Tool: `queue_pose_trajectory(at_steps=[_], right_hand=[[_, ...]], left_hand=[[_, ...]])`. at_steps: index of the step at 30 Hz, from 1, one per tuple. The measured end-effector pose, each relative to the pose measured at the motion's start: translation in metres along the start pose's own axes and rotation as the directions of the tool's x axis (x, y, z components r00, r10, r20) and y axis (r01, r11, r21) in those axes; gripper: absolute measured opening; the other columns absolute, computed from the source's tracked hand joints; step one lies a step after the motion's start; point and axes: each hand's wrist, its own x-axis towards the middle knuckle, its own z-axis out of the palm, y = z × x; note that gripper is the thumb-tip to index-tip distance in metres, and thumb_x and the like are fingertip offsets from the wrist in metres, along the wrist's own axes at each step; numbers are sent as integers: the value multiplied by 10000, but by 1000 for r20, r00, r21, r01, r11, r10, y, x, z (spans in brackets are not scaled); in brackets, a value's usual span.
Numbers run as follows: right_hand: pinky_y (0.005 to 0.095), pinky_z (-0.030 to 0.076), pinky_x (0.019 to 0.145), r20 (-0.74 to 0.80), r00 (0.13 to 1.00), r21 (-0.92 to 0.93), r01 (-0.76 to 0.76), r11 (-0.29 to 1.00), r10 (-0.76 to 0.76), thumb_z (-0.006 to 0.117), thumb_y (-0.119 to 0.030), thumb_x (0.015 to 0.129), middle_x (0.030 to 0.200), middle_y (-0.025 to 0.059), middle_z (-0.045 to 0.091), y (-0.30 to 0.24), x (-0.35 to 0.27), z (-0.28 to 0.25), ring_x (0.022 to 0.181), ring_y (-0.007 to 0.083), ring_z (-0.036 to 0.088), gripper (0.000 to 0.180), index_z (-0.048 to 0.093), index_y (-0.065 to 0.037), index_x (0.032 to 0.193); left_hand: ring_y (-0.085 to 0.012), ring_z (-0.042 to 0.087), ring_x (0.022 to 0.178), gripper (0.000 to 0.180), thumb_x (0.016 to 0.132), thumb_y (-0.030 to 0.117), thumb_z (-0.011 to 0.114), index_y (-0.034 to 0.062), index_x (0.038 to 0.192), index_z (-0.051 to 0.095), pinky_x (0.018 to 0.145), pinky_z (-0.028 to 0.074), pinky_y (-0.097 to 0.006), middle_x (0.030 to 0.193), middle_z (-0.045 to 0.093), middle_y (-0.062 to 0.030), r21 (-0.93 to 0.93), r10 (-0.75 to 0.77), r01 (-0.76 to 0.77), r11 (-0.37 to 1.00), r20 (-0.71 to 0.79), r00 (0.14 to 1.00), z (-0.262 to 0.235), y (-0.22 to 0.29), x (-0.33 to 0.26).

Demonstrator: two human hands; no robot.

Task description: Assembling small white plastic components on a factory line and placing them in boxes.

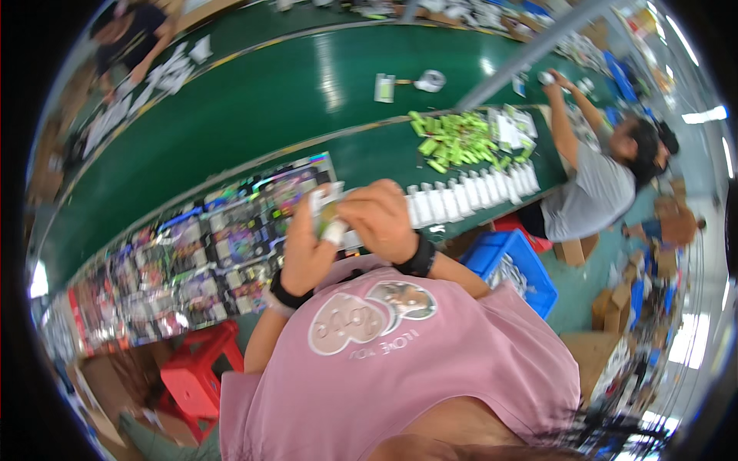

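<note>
The left hand has its fingers and thumb curled around a small, soft-looking green and white thing. Its fingers are a little way apart, with the thing in between. The right hand comes in from the other side. Its fingers are bent and close together, and the tips are at the thing. It is too blurry to tell if they pinch it. The thing is up in front of the pink shirt, and the hands hide part of it.

Just to the right of the right hand is a row of narrow white packets, side by side on a smooth green table. The right hand is in front of the near end of the row. Behind the row is a messy heap of small bright green pieces. On the left lie lots of shiny plastic packs with colourful pictures, and the left hand covers a bit of them.

Farther off, there is a round white roll. A slanted grey metal post blocks some of the view behind it. A blue plastic bin is low on the right, and a red plastic stool is low on the left.
</note>
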Motion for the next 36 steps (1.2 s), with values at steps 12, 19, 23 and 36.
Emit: queue_pose_trajectory(at_steps=[12,19,23,36], right_hand=[[346,429,605,-43,999,6,-33,999,33,737,-8,651,834,73,628,-9,3,-6,678,251,554,237,647,-65,862],[339,434,619,-17,999,40,-44,998,44,695,-13,640,821,55,625,-4,-1,-4,677,233,563,238,646,-64,866],[340,437,612,-9,999,38,-31,999,31,682,4,641,828,56,627,-3,1,-1,680,237,563,236,645,-59,865],[333,421,632,-43,998,0,51,999,-51,660,-79,653,799,28,579,-2,-3,0,689,202,553,221,641,-87,872]], left_hand=[[-94,542,755,471,875,132,474,-6,1320,405,636,449,-214,987,555,-61,-330,-15,49,943,105,994,1,8,-2],[-172,554,1028,467,897,144,542,7,1328,424,892,435,-297,1145,552,-90,-260,-30,50,964,80,996,4,12,-3],[-168,569,1007,460,913,137,541,22,1341,416,868,452,-289,1119,564,-90,-238,-84,94,967,51,995,5,17,-3],[-108,537,759,353,926,124,485,-15,1249,521,647,436,-244,1052,592,-70,-39,77,-81,996,-107,991,9,-2,-6]])
